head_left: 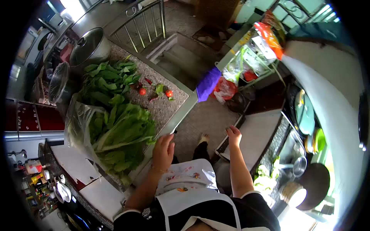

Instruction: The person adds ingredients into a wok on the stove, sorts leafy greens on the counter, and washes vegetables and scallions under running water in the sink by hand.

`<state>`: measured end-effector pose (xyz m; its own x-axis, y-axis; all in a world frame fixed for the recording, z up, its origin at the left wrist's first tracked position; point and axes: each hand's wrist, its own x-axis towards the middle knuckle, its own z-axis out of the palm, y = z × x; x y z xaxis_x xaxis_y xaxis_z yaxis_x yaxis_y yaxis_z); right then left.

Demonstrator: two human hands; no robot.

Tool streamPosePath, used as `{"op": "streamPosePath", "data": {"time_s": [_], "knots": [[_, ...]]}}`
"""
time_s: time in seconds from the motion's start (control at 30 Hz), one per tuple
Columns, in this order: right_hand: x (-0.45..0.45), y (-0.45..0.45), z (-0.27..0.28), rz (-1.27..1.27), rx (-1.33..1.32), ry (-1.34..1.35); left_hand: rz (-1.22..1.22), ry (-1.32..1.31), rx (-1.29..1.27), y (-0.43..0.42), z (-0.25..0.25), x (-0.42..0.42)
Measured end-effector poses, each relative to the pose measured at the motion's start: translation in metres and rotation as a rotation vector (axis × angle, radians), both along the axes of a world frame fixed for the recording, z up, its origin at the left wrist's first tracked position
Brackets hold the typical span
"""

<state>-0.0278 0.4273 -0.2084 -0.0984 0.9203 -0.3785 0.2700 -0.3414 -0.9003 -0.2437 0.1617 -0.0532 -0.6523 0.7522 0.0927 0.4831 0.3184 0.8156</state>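
Observation:
Beside the leafy greens (125, 134), near the counter's edge, is my left hand (163, 151), its fingers loosely bent together with nothing seen in them. My right hand (233, 135) is raised over the floor on the right, fingers curled in a pinch; a small dark bit seems to show at the fingertips, too small to name. The greens lie partly in a clear plastic bag (79, 125) on the speckled counter (163, 111). Small red tomatoes (169, 93) and red chillies (148, 81) lie behind them.
A lidded pot (90, 48) stands at the counter's back left. On the right are a rack (256, 67) with bags, a purple cloth (208, 83), and a sink (289, 154) with greens beside it. A metal chair (142, 29) stands behind the counter.

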Motion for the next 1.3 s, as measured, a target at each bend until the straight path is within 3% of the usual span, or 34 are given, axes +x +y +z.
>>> {"op": "streamPosePath", "data": {"time_s": [0.1,0.17,0.2,0.27,0.4,0.6,0.77,0.9,0.97,1.07,1.17,1.2,1.3], "knots": [[-0.011,0.044,-0.031,0.03,-0.142,-0.074,0.106,0.373,-0.224,0.072,0.0,-0.052],[-0.018,0.08,-0.059,0.109,-0.202,0.043,0.251,0.459,-0.489,0.122,0.01,-0.086],[-0.027,0.098,-0.063,0.158,-0.225,-0.026,0.298,0.46,-0.518,0.138,0.006,-0.1],[-0.036,0.131,-0.091,0.276,-0.231,-0.175,0.307,0.399,-0.821,0.155,0.0,-0.121],[-0.054,0.178,-0.101,0.433,-0.237,-0.093,0.229,0.364,-0.95,0.158,0.003,-0.131],[-0.059,0.166,-0.093,0.412,-0.269,-0.016,0.266,0.494,-0.749,0.137,-0.013,-0.128],[-0.051,0.112,-0.08,0.361,-0.316,0.096,0.324,0.323,-0.702,0.135,-0.015,-0.132],[-0.055,0.073,-0.06,0.319,-0.342,0.133,0.296,0.575,-0.648,0.126,-0.025,-0.133],[-0.061,0.06,-0.046,0.306,-0.388,0.279,0.289,0.535,-0.643,0.119,-0.019,-0.135],[-0.083,0.042,-0.003,0.367,-0.405,0.322,0.469,0.201,-0.201,0.101,-0.01,-0.142],[-0.11,0.018,0.059,0.544,-0.497,0.547,0.503,0.12,-0.037,0.087,0.018,-0.134],[-0.12,0.007,0.078,0.599,-0.524,0.617,0.486,-0.086,0.078,0.09,0.036,-0.123],[-0.149,-0.027,0.12,0.712,-0.543,0.669,0.36,-0.196,0.045,0.096,0.046,-0.077]]}}
